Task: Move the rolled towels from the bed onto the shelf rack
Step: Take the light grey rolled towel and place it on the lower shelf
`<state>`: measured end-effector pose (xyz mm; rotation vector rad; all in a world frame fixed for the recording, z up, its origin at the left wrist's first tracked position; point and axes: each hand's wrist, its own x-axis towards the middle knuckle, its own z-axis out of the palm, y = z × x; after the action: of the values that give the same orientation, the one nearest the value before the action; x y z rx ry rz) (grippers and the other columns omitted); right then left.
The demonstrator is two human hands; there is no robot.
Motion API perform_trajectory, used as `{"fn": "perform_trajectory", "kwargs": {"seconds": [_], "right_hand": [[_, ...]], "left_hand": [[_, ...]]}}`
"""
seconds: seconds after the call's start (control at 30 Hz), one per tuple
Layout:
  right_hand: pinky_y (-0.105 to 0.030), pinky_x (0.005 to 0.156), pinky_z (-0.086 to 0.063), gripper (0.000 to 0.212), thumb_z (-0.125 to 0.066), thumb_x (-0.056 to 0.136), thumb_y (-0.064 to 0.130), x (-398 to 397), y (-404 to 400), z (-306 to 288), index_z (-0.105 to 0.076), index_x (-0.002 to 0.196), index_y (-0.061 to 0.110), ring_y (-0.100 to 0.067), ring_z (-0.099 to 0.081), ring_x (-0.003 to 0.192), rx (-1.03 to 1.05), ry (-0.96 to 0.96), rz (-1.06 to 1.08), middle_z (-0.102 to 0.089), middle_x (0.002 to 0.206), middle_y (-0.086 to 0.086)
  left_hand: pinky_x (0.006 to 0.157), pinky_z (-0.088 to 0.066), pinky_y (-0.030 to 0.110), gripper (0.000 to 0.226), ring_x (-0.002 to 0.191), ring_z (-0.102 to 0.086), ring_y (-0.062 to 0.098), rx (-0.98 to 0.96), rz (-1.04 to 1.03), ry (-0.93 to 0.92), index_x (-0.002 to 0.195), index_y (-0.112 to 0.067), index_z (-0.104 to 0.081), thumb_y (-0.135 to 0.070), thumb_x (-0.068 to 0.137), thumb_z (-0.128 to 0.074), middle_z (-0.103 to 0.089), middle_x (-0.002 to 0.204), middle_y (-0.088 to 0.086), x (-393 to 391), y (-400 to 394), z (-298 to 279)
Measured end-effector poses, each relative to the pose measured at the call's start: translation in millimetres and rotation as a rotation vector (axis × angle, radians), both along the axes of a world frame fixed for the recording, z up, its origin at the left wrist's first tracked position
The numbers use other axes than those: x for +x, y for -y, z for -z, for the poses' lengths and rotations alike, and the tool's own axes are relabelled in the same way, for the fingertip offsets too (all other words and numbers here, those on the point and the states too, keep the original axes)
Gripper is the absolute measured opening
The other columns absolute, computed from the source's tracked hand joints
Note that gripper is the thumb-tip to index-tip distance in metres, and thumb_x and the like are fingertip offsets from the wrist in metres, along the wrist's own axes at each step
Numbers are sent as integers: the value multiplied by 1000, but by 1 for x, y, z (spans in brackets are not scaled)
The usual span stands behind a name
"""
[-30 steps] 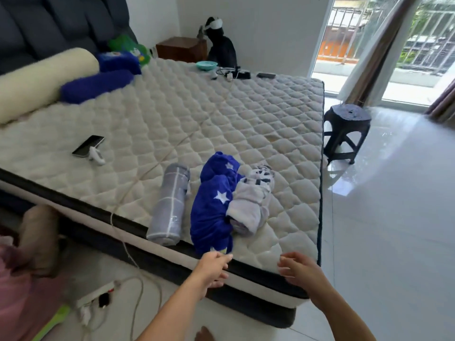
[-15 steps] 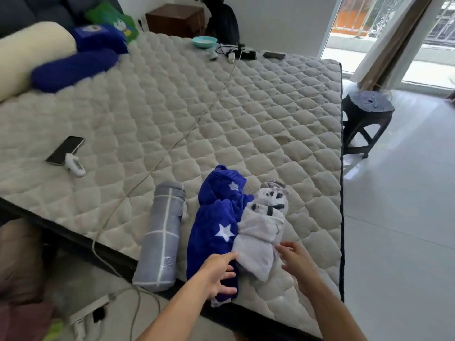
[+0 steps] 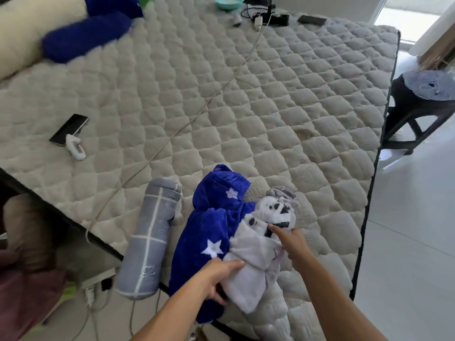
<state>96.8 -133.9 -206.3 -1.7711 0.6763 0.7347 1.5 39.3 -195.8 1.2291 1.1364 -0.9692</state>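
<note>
1. Both of my hands were on the pale grey towel (image 3: 256, 264) near the foot corner of the bed (image 3: 270, 99): my left hand (image 3: 219, 276) had its fingers laid along the towel's near-left side, thumb tucked under out of view, so I could not tell whether it had closed; my right hand (image 3: 290, 244) lay across the top with the forefinger stretched out, fingers mostly straight.
2. That towel lay touching the blue star towel (image 3: 209, 232), and the grey checked roll (image 3: 147, 244) sat just beside it, overhanging the mattress edge.
3. I judged this as the start of the pick-up: all three rolls were on the bed, none moved yet.
4. Next, I would need to cup both sides firmly so the loose roll did not unwind, then lift it clear of the blue one.
5. No shelf rack was in view, so I would have to turn to find it.
</note>
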Motion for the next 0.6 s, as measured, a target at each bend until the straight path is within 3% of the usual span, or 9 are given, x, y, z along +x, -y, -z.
{"fn": "perform_trajectory", "kwargs": {"seconds": [0.1, 0.17, 0.27, 0.4, 0.6], "right_hand": [[-45, 91, -47, 66, -78, 71, 40, 1, -1, 6, -51, 126, 15, -29, -53, 112, 103, -123, 20, -55, 119, -5], [-52, 97, -46, 67, -81, 63, 47, 0, 0, 10, -53, 118, 21, -29, -53, 112, 130, -171, 25, -55, 119, -4], [-53, 93, -49, 58, -83, 51, 52, 1, -1, 13, -56, 97, 28, -28, -56, 108, 137, -180, 25, -59, 114, -3], [-45, 91, -51, 79, -81, 46, 46, 2, 1, 18, -56, 116, 21, -25, -57, 106, 148, -206, 1, -58, 120, -5], [-32, 67, -49, 61, -79, 58, 34, -3, 2, 5, -62, 111, 11, -24, -61, 93, 187, -202, 39, -66, 105, -10]], "left_hand": [[91, -49, 63, 72, 122, -49, 40, 3, -19, -27, 135, -15, -43, -38, 76, -76, -45, 139, 13, 3, 2, 1], [92, -49, 63, 68, 122, -49, 40, 0, -31, -39, 134, -15, -43, -36, 78, -76, -45, 139, 14, 5, 2, 0], [92, -50, 61, 65, 122, -49, 40, 11, -39, -44, 133, -14, -43, -34, 80, -74, -45, 138, 14, 4, 3, -3], [92, -50, 60, 66, 122, -49, 39, 20, -42, -20, 133, -15, -44, -35, 79, -75, -46, 137, 14, 2, 4, -7], [90, -52, 59, 54, 114, -54, 36, 19, -37, 84, 124, -19, -51, -39, 79, -74, -53, 123, 9, -10, 4, -18]]}}
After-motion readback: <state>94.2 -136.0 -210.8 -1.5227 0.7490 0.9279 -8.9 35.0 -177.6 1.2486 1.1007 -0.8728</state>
